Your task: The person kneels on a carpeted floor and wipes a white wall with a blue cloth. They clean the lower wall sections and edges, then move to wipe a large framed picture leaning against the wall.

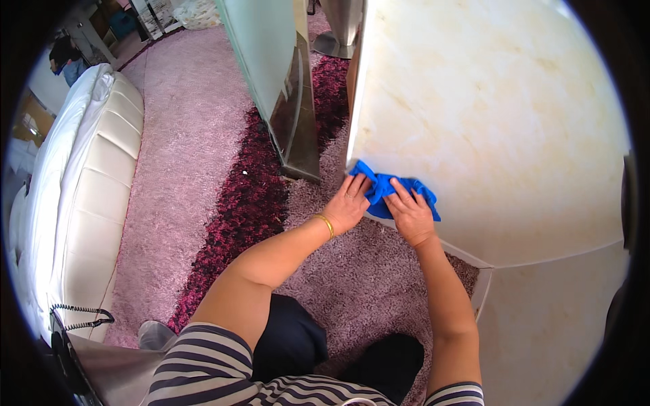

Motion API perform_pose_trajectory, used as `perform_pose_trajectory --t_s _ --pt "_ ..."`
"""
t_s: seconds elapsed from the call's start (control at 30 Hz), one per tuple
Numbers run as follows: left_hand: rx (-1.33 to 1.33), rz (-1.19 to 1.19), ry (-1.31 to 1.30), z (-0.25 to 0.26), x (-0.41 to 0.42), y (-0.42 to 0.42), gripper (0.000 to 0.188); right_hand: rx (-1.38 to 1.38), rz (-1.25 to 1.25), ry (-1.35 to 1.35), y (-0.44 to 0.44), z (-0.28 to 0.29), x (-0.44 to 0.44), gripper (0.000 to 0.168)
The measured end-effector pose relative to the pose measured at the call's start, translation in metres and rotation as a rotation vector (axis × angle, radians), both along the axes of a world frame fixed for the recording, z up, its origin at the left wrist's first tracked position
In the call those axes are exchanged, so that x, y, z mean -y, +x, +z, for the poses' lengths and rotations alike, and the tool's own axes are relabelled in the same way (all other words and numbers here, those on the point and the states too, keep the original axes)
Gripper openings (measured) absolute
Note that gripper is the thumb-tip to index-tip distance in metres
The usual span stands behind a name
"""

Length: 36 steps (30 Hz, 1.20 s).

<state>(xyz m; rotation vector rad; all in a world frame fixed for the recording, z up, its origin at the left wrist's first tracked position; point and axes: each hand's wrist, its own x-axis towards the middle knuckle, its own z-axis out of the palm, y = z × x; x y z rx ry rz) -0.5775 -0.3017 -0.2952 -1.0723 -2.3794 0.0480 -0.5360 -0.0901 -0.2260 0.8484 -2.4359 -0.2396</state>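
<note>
A crumpled blue cloth (385, 189) lies against the lower corner of a cream marbled wall panel (472, 116). My left hand (350, 203), with a gold bangle at its wrist and a ring on a finger, grips the cloth's left end by the panel's edge. My right hand (410, 210) presses on the right part of the cloth with its fingers spread; its fingertips rest on the fabric. Below both hands lies a shaggy mauve carpet (365, 269).
A frosted glass panel (264, 66) with a dark base stands ahead. At the left is a cream padded bed (101, 188) with white bedding. A metal pedestal (341, 30) stands beyond the panels. Another person (68, 58) is at the far upper left.
</note>
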Motion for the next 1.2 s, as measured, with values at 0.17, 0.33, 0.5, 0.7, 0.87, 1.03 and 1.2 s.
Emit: perform_pose_trajectory --t_s 0.17,0.33,0.5,0.7,0.87,1.03,1.2 --pt "0.142 -0.052 -0.124 0.002 0.013 0.009 0.03 0.012 0.094 0.024 0.0 -0.02 -0.004 0.021" --pt "0.229 -0.166 0.108 0.016 0.023 0.011 0.028 0.034 0.234 0.037 -0.01 0.012 0.004 0.013" --pt "0.275 -0.18 0.44 0.049 0.021 0.02 0.021 -0.035 0.248 -0.005 -0.015 0.045 0.018 0.012" --pt "-0.035 -0.265 0.858 0.169 0.033 0.024 0.024 -0.374 0.285 -0.218 -0.013 0.175 0.067 0.016" --pt "-0.246 -0.163 1.048 0.267 0.047 -0.007 0.049 -0.572 0.254 -0.123 -0.028 0.291 0.113 0.03" --pt "-0.126 -0.175 1.18 0.285 0.04 -0.033 0.071 -0.637 0.177 -0.167 -0.065 0.313 0.129 0.042" --pt "0.019 -0.135 1.185 0.223 0.028 -0.039 0.073 -0.475 0.157 -0.134 -0.063 0.257 0.122 0.04"
